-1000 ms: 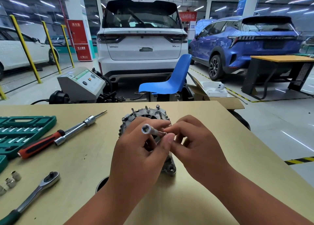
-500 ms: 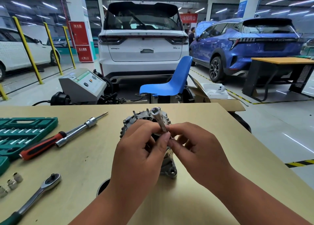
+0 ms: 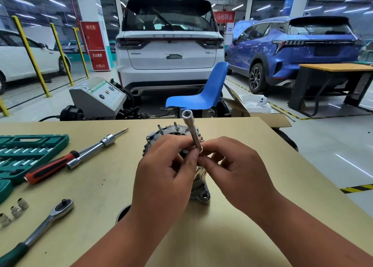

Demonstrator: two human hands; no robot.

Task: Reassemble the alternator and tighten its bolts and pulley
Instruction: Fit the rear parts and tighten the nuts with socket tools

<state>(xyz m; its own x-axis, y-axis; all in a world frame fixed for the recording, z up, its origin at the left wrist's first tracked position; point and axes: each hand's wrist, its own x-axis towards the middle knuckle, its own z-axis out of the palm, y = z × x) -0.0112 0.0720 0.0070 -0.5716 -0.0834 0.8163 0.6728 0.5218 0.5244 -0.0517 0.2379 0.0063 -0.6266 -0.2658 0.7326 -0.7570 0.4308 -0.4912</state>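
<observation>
Alternator (image 3: pixel 198 190) sits on the desk (image 3: pixel 96 194) directly beneath and just beyond your hands, its studded rim on the far side and a mounting ear on the near side. Both hands are closed in a fingertip grip above it. Your left hand (image 3: pixel 167 178) pinches the long socket (image 3: pixel 191 129) low on its shaft. Your right hand (image 3: pixel 238 172) pinches the same lower end from the other side. A small ring glints there, but I cannot tell whether it is a separate part.

The socket's long axis stands nearly upright, leaning a little left, open mouth up and away from you. Its lower end hangs just above the alternator's middle. The hands are about equally near the housing, so I judge the coming move to be short and downward: seating whatever goes on that end, or turning the tool over onto a stud.

Left of the alternator, the green case (image 3: pixel 24 151) lies open with rows of small bits in its slots. A few loose sockets (image 3: pixel 16 210) lie outside it, left of the alternator and nearer you. The ratchet (image 3: pixel 50 216) and a red-handled driver (image 3: pixel 52 168) lie between them and the alternator, in no one's grip.
</observation>
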